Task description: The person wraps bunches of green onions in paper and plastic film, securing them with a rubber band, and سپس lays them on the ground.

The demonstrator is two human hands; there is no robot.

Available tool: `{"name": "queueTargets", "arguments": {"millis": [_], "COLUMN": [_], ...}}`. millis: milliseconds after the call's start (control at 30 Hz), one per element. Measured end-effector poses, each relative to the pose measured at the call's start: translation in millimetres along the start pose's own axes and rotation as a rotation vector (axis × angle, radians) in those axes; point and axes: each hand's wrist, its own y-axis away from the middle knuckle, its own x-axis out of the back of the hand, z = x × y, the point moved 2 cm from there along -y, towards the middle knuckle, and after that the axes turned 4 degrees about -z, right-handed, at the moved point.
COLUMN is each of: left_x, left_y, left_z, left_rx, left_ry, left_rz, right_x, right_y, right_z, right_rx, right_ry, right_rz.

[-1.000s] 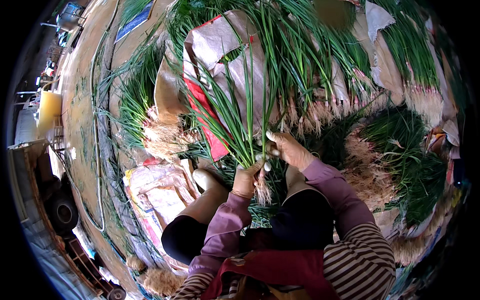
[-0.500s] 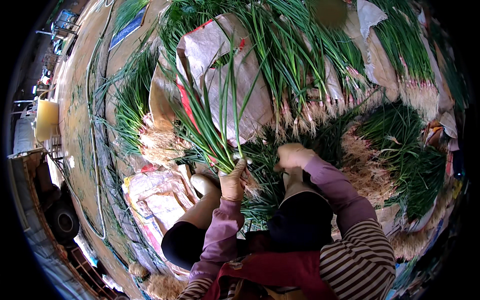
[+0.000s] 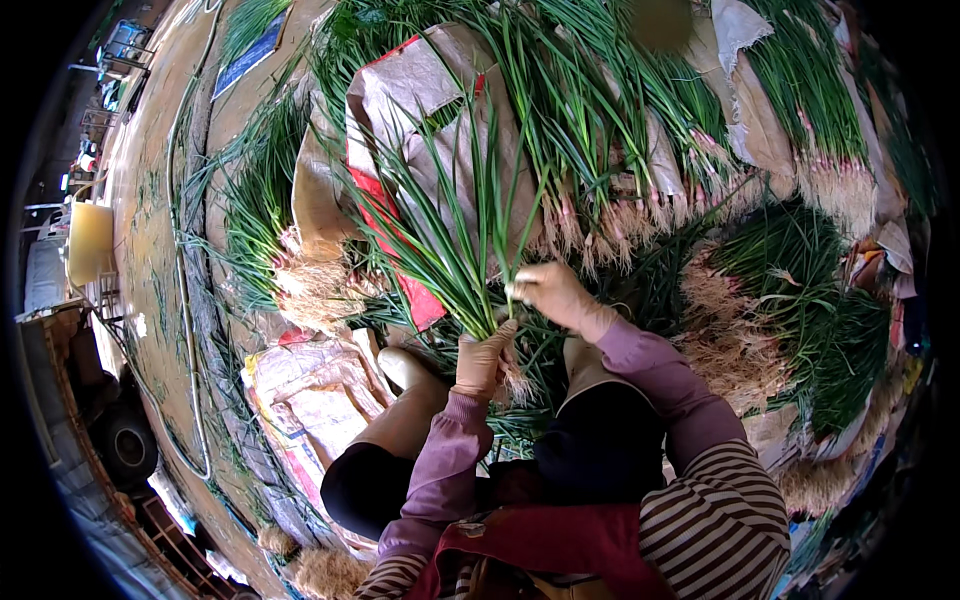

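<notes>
A loose bunch of green onions (image 3: 462, 272) stands tilted in front of me, leaves fanned up and away, pale roots hanging below. My left hand (image 3: 483, 364), in a light glove, is closed around its lower stems. My right hand (image 3: 560, 297), gloved too, is just right of the bunch, with its fingers pinched on a green onion stalk at the bunch's right edge. Parts of the fingertips are hidden or blurred. Beyond the bunch lies a pale woven sack (image 3: 440, 150) with a red border.
Rows of green onions (image 3: 590, 150) with roots toward me lie at the far side. More heaps lie at the right (image 3: 825, 300) and left (image 3: 255, 230). A folded sack (image 3: 315, 390) is by my left leg. A hose (image 3: 180, 240) runs along the floor at left.
My left hand has moved the green onions slightly right and down. My right hand has risen leftward from over my right knee to the bunch and now pinches a stalk.
</notes>
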Motion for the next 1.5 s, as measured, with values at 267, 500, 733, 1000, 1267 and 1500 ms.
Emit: {"name": "queueTargets", "arguments": {"millis": [267, 500, 733, 1000, 1267, 1500], "left_x": [-13, 1, 0, 0, -13, -6], "left_y": [9, 6, -3, -5, 2, 8], "left_z": [11, 16, 18, 2, 4, 18], "left_rx": [-0.152, -0.246, -0.085, -0.050, -0.089, -0.323], "left_ry": [0.042, 0.203, 0.218, 0.160, 0.123, 0.163], "left_rz": [0.093, 0.167, 0.169, -0.092, -0.038, 0.145], "right_x": [-10, 68, 61, 7, -2, 24], "right_y": [8, -43, -45, 30, 19, 22], "right_z": [19, -26, -22, -15, -5, 22], "right_rx": [-0.238, -0.119, -0.107, -0.274, -0.207, -0.419], "right_ry": [0.085, 0.710, 0.663, -0.231, -0.493, 0.825], "right_rz": [-0.054, 0.437, 0.178, -0.330, -0.026, -0.737]}}
